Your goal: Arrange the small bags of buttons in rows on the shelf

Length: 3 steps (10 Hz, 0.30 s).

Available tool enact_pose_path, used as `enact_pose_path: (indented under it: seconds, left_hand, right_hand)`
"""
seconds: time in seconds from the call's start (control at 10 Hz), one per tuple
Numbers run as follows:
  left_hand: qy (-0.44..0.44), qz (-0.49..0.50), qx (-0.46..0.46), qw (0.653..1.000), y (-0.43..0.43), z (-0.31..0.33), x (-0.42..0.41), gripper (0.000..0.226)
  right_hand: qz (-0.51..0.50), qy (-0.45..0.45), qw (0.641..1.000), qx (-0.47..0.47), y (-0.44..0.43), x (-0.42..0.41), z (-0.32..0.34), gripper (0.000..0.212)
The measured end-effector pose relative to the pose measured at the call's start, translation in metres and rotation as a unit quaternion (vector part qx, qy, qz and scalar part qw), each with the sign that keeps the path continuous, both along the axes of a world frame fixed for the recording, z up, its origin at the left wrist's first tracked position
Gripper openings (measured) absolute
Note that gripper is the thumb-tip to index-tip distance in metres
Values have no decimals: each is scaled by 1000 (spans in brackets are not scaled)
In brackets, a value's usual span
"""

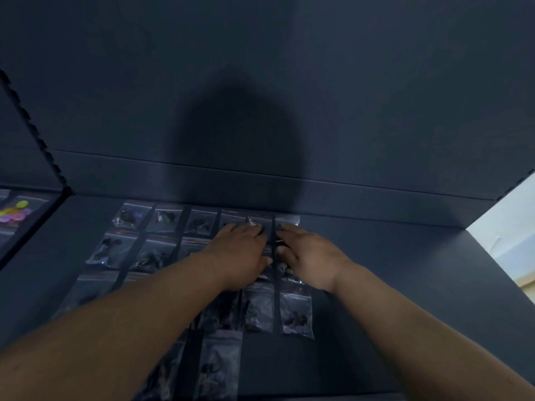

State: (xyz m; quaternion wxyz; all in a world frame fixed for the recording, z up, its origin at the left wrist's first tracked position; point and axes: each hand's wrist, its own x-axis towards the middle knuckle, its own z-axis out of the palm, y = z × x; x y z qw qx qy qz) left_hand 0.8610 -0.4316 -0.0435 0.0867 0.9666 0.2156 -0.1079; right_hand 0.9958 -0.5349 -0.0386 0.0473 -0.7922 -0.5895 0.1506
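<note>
Left hand [240,250] and right hand [309,256] lie flat, fingers straight, on small bags [165,219] near the back edge of the shelf [405,285].
Six bags are in the back row; the arms [144,314] hide part of nearer rows.

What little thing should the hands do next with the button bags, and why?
Probably slide the tilted back-row bag straight. The left hand and right hand rest on that end of the row, and this bag seems to overlap its neighbour, while the other bags lie evenly spaced.
</note>
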Motion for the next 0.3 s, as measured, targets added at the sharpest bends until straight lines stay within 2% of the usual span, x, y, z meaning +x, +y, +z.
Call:
enact_pose_path:
  seconds: [0.3]
  left_hand:
    - [-42,27,-3,999,0,9,-14,65]
  right_hand:
    - [-11,-13,999,46,-1,-2,0,48]
